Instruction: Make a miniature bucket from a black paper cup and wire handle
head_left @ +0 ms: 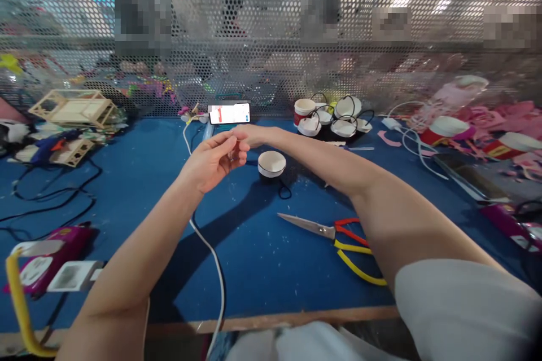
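My left hand (214, 162) is raised over the blue table, its fingers curled and the thumb pressed to the forefinger. Reaching across from the right, my right hand (250, 136) meets it fingertip to fingertip. Whatever sits between the fingers is too small or hidden to name. Just right of both hands stands a small white cup (271, 164) with a dark rim line, and a black cord loop (285, 189) lies beside it. Behind the hands, a phone (230, 113) with a lit screen leans upright.
Scissors (324, 230) with red and yellow handles lie under my right forearm. Several white cups with black loops (344, 127) stand at the back right. A white cable (214, 254) crosses the table. Wooden frames (74, 110) and a blue glue gun (53, 146) lie left; perforated metal mesh (271, 56) rises behind.
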{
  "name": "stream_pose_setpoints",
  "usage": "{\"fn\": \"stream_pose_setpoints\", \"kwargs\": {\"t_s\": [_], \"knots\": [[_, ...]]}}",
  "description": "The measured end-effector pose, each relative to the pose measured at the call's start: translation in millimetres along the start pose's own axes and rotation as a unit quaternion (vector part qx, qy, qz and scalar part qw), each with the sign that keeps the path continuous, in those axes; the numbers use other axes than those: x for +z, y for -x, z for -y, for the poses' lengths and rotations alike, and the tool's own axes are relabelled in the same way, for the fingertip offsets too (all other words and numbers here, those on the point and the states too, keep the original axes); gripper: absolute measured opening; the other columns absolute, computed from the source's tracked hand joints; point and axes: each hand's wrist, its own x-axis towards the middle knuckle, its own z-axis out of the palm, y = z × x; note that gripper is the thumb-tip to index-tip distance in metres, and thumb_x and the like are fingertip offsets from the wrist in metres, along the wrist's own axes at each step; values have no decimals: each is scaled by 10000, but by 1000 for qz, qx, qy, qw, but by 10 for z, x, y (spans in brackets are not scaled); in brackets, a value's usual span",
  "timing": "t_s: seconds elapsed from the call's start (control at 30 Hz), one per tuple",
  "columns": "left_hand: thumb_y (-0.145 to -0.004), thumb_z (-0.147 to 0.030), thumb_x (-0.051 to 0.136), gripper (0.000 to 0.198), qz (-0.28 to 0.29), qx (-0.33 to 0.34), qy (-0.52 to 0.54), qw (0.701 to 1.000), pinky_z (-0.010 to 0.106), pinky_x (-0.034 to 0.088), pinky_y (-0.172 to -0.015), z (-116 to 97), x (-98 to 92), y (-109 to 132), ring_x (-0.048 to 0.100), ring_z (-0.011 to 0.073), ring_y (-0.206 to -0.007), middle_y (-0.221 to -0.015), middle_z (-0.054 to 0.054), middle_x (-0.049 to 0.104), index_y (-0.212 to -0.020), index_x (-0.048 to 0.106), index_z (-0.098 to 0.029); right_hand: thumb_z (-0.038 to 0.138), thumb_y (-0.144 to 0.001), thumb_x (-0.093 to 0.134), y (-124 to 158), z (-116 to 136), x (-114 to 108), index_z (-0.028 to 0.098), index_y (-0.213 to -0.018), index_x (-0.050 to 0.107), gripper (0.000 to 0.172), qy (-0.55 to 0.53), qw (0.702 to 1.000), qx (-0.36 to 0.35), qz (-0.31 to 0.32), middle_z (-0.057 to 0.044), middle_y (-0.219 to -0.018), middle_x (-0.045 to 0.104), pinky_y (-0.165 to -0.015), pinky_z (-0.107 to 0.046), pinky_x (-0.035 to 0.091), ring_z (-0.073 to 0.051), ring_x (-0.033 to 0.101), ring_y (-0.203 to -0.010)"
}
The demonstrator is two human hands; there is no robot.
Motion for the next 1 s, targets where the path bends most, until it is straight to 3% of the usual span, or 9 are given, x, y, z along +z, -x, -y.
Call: {"fn": "stream_pose_setpoints", "kwargs": {"t_s": [0.07,0.1,0.17,0.3,0.47,0.6,0.67,0.8,1.0], "knots": [[-821,-158,526,132,-29,18,31,999,206,521,-627,-1,35,8,596,74,-636,-758,33,637,-869,648,-142,225,-793,514,184,191,-122,106,-738,602,158,18,997,18,-68,-90,-774,658,-728,-312,435,-182,592,-757],[-828,-147,514,139,-40,32,43,998,203,524,-654,-6,61,14,602,70,-655,-777,32,643,-865,647,-148,210,-825,458,321,302,-167,107,-751,598,189,11,989,31,-141,-86,-791,658,-721,-298,439,-162,594,-738],[-842,-140,495,155,-48,65,56,995,199,524,-713,-12,143,29,612,63,-698,-821,29,653,-871,646,-161,233,-876,384,664,530,-201,114,-798,583,245,-71,977,51,-193,-65,-762,659,-661,-254,455,-119,596,-661],[-865,-144,466,179,-52,107,59,991,204,516,-797,45,444,98,627,65,-783,-882,23,662,-889,640,-181,348,-879,429,1383,875,-25,126,-786,593,292,-131,975,50,-170,-57,-758,663,-637,-240,462,-122,605,-682],[-863,-201,488,159,-19,107,9,994,215,516,-788,272,765,251,626,82,-833,-896,12,657,-910,640,-211,265,-843,500,1933,975,292,155,-785,589,153,-131,971,65,-191,-11,-679,642,-611,-221,454,-102,594,-610],[-773,-278,622,140,68,89,-85,990,191,491,-601,460,782,370,584,69,-639,-744,-3,629,-885,657,-203,270,-862,462,2205,943,389,164,-744,577,196,-173,963,67,-193,-1,-653,635,-593,-210,456,-88,583,-576],[-747,-274,644,135,80,94,-147,981,195,470,-559,537,773,419,559,72,-583,-654,-10,603,-847,662,-184,269,-861,461,2310,921,423,168,-711,573,213,-170,965,71,-188,3,-644,636,-602,-209,454,-87,588,-582],[-734,-269,649,132,42,136,-223,964,215,477,-557,649,796,479,561,86,-549,-609,-4,607,-811,666,-163,276,-864,451,2427,856,527,167,-719,575,219,-174,961,77,-203,4,-637,635,-620,-213,466,-87,593,-591],[-732,-270,649,136,-17,191,-309,932,206,496,-571,717,846,507,594,93,-563,-638,6,641,-784,675,-147,303,-859,458,2430,767,639,164,-749,553,201,-280,931,96,-213,10,-618,601,-563,-209,515,-79,584,-540]]}}
